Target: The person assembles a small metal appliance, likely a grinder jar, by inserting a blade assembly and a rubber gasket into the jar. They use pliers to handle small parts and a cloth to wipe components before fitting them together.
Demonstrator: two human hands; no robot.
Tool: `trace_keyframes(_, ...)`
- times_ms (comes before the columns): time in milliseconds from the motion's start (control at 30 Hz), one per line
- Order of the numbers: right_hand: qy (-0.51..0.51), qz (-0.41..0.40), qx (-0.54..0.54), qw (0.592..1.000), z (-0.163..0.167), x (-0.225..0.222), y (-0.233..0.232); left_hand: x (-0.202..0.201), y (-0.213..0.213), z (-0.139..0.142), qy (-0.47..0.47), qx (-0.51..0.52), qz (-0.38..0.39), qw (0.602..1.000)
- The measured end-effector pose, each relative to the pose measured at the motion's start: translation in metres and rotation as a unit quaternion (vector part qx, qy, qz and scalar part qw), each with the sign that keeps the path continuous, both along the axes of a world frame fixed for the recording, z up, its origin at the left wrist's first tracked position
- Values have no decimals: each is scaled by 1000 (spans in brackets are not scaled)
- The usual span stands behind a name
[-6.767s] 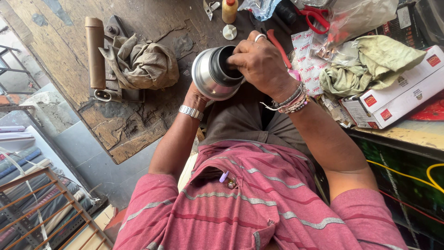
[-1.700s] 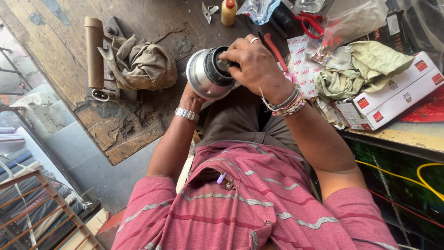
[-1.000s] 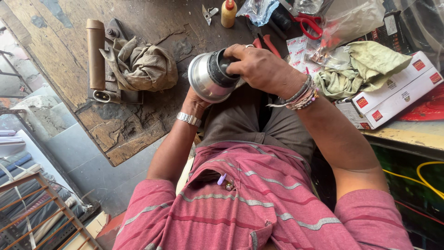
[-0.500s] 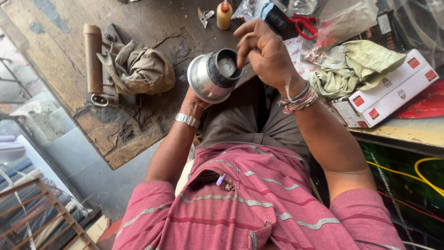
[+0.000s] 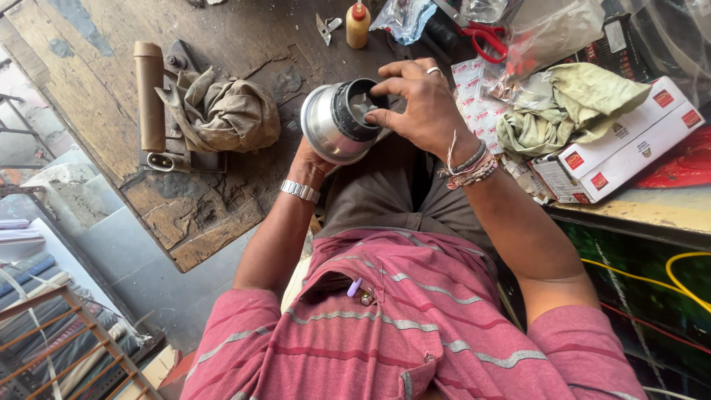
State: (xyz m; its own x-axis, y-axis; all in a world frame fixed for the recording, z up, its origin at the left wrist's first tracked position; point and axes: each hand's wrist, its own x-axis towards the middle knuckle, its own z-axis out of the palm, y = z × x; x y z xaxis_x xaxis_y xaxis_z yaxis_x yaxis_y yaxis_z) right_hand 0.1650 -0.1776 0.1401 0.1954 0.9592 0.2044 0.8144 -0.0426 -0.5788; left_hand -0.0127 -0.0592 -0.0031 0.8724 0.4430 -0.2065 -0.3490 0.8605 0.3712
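Observation:
A shiny metal jar [image 5: 333, 126] with a dark open mouth sits tilted over my lap. My left hand [image 5: 309, 154] grips it from beneath and is mostly hidden behind it; a metal watch band shows on that wrist. My right hand [image 5: 418, 107], with a ring and several bracelets, rests on the jar's mouth, fingertips pinched at the rim. Whether the fingertips hold something small cannot be told.
A worn wooden worktop [image 5: 222, 192] lies ahead with a crumpled brown rag [image 5: 222, 115], a brown cylinder tool [image 5: 152, 96], a small yellow bottle [image 5: 358, 22] and red-handled scissors [image 5: 485, 41]. At the right lie a green cloth [image 5: 570, 100] and a white and red box [image 5: 622, 141].
My right hand lifted off the jar half a second ago, fingers raised, and has come back down onto the jar's mouth. The jar stays in my left hand.

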Motion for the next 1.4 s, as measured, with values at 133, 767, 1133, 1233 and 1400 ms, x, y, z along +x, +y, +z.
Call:
trace_keyframes(133, -9, 6, -15, 1000, -7, -2, -1, -1, 1, -3, 7, 11, -3, 1000)
trace_keyframes(767, 497, 40, 33, 866, -39, 7, 0, -8, 13, 24, 194, 204, 67, 957)
trace_keyframes(1133, 869, 61, 116, 477, -174, 8, 0, -7, -26, 158, 170, 852, 190, 457)
trace_keyframes(1233, 871, 133, 131, 454, -180, 21, 2, -13, -26, 172, 214, 824, 233, 470)
trace_keyframes(1400, 896, 213, 84, 380, -165, 29, 5, -12, -32, 168, 243, 824, 202, 470)
